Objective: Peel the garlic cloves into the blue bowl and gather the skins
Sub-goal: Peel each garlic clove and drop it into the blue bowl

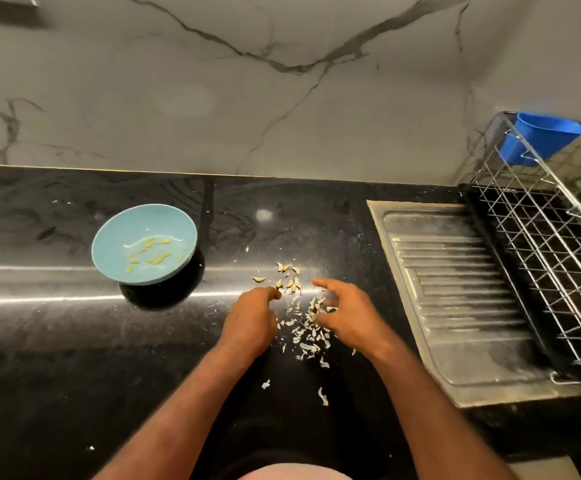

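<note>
White skins (307, 336) between left hand (251, 320), right hand (346, 315).

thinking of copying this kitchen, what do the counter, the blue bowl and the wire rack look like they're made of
Counter: polished black stone, likely granite; it mirrors light in bright streaks. Blue bowl: smooth, soft sheen, plastic or glazed ceramic; the look leaves it open. Wire rack: shiny metal, probably chromed or stainless; thin bright crossing rods.
</note>
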